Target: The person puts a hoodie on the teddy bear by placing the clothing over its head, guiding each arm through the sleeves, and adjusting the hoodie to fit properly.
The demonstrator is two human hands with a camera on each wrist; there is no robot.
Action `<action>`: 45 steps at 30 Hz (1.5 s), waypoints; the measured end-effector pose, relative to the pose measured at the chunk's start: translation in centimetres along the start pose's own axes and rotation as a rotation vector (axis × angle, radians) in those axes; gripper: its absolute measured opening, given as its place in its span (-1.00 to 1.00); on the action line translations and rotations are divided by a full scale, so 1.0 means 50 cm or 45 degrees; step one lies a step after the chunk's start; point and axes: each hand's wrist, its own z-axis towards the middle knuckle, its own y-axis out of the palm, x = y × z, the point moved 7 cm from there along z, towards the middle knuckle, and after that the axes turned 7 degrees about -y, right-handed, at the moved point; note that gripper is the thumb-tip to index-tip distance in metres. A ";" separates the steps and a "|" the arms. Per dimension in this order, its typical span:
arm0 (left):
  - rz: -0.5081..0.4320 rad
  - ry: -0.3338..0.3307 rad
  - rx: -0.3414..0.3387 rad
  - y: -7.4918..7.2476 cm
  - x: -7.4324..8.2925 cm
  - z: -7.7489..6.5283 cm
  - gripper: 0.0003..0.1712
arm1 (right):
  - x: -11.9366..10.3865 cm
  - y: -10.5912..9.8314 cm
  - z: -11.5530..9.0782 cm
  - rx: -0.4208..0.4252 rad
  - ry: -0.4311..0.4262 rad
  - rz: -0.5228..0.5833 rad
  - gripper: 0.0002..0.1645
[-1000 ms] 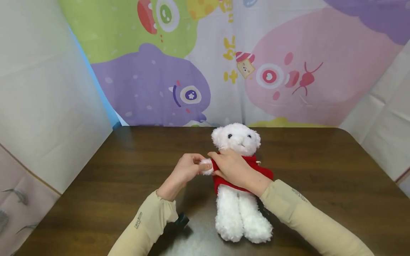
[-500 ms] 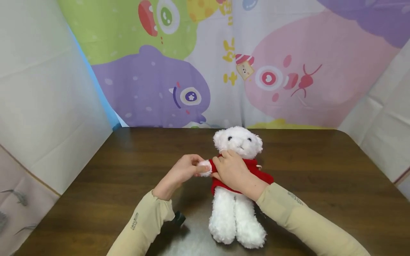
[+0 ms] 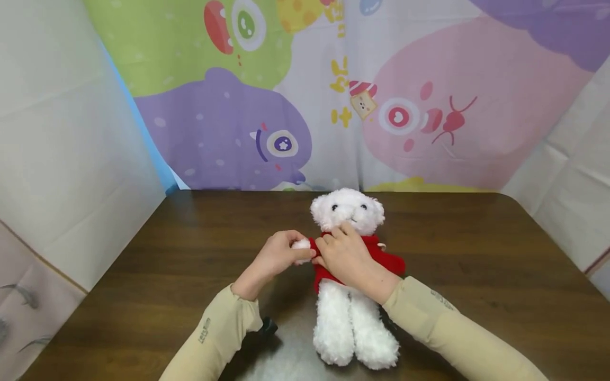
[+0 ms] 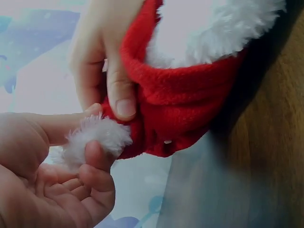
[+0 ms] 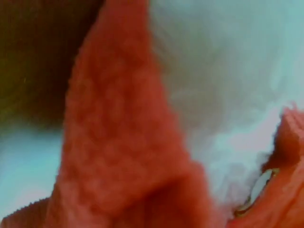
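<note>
A white plush teddy bear [image 3: 333, 323] lies on its back, dressed in a red fleece top [image 3: 388, 262]. My left hand [image 3: 274, 259] pinches the bear's fluffy paw [image 4: 97, 137] between thumb and fingers. The paw pokes out of the red sleeve [image 4: 135, 142]. Across the bear's chest, my right hand [image 3: 348, 256] grips that sleeve close to the paw, its thumb [image 4: 121, 95] pressed on the fabric in the left wrist view. Blurred red cloth and white fur fill the right wrist view, with a pale button [image 5: 259, 187] at the edge.
The bear lies on a dark brown wooden table [image 3: 476, 275]. A cartoon-printed curtain [image 3: 329, 159] hangs behind it, with pale cloth panels on both sides. Beside the left cuff is a small black object [image 3: 269, 327].
The red sleeve now reaches further along the arm, so less paw shows. The bear has shifted a little, its legs lower in view than a second ago. Both hands keep their hold.
</note>
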 end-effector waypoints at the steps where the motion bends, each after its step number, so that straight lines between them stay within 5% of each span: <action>1: -0.011 -0.007 -0.013 0.000 0.000 0.001 -0.75 | 0.000 0.001 -0.001 -0.017 -0.003 -0.015 -0.59; 5: -0.047 -0.035 -0.077 0.004 -0.004 0.001 -0.65 | 0.001 0.007 -0.007 -0.076 0.011 0.035 -0.55; 9: 0.005 -0.051 -0.099 0.005 -0.009 -0.003 -0.53 | 0.005 -0.003 -0.017 -0.051 0.081 0.248 -0.50; 14: 0.100 -0.001 -0.066 0.018 -0.018 0.002 -0.59 | 0.013 -0.022 -0.033 0.045 0.212 0.505 -0.58; 23: -0.050 0.104 -0.004 0.033 -0.019 0.009 -0.76 | 0.012 -0.022 -0.074 -0.049 0.241 0.776 -0.55; 29: -0.021 0.057 0.076 0.016 -0.014 0.008 -0.87 | 0.030 -0.029 -0.099 -0.077 0.297 0.711 -0.44; 33: -0.020 -0.012 0.115 0.004 -0.024 0.014 -0.86 | 0.041 -0.028 -0.112 -0.162 0.398 0.657 -0.59; 40: 0.001 -0.047 0.244 -0.025 -0.016 0.014 -0.80 | 0.041 -0.027 -0.122 -0.232 0.374 0.792 -0.80; 45: 0.147 -0.085 0.211 -0.034 -0.014 0.012 -0.78 | 0.039 -0.021 -0.124 -0.251 0.401 0.933 -0.79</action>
